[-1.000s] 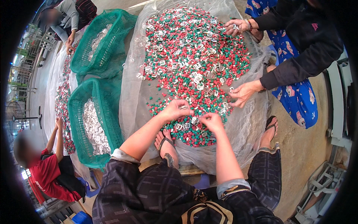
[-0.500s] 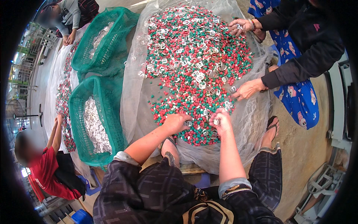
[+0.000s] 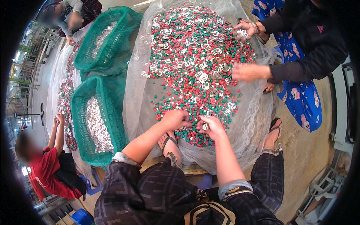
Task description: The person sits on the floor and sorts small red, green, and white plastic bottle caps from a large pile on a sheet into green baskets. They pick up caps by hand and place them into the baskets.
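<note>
From my end I have the left hand (image 3: 175,119) over the near part of the pile (image 3: 195,93), its forearm reaching in from the lower left, the back of the hand up and the fingers curled inward. The fingers are blurred, so I cannot tell whether they hold anything. The right hand (image 3: 213,126) is just to its right, palm turned partly up and fingers bent. I see its grip as narrow, closed on a white buckle (image 3: 205,127). That buckle sits at the hand's left side, over the near end of the pile of red, green and white bits and more buckles.

For writing, I find a small red mark (image 3: 320,29) on the co-worker's dark jacket (image 3: 322,50) at far right, and a pale mark low on the blue cloth (image 3: 307,95); both are too small for me to read.

For room, I have a bare band of the mesh sheet (image 3: 138,101) left of the pile, then the near basket (image 3: 78,129) and the far basket (image 3: 84,56), both green. On the right the sheet bunches into folds beside the floor (image 3: 300,157). The co-worker's nearer hand (image 3: 249,72) is blurred at the pile's right edge, well apart from my two; the farther hand (image 3: 245,28) holds white buckles.
</note>
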The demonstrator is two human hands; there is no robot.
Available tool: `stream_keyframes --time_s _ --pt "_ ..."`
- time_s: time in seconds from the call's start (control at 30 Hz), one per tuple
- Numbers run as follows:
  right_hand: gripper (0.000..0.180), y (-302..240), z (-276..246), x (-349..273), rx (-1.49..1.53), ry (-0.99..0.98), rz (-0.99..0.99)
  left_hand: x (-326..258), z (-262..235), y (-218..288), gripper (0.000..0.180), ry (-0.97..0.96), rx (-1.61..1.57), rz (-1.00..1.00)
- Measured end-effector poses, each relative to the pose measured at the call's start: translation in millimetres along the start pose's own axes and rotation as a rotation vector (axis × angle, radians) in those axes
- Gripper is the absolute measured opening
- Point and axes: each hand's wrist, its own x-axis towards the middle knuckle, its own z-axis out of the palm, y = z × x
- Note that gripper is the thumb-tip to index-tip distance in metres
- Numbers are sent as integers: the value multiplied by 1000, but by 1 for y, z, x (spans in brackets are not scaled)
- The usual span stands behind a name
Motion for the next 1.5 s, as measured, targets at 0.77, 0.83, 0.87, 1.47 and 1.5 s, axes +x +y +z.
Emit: stream_keyframes --time_s 0.77,0.83,0.87,1.47,1.5 --pt "25 -6 -30 -9 -6 62 -81 29 8 -23 15 234 -385 -118" --pt "27 -12 -18 -13 -143 -18 -73 23 -8 1 15 184 -609 -130" --pt "26 -9 -10 -11 -145 -28 -94 25 -6 2 16 164 -668 -72" --pt "13 -16 -114 -25 72 369 -126 38 73 70 26 39 453 710" --pt "12 -14 -118 -25 114 401 -132 37 75 70 25 -31 490 670"
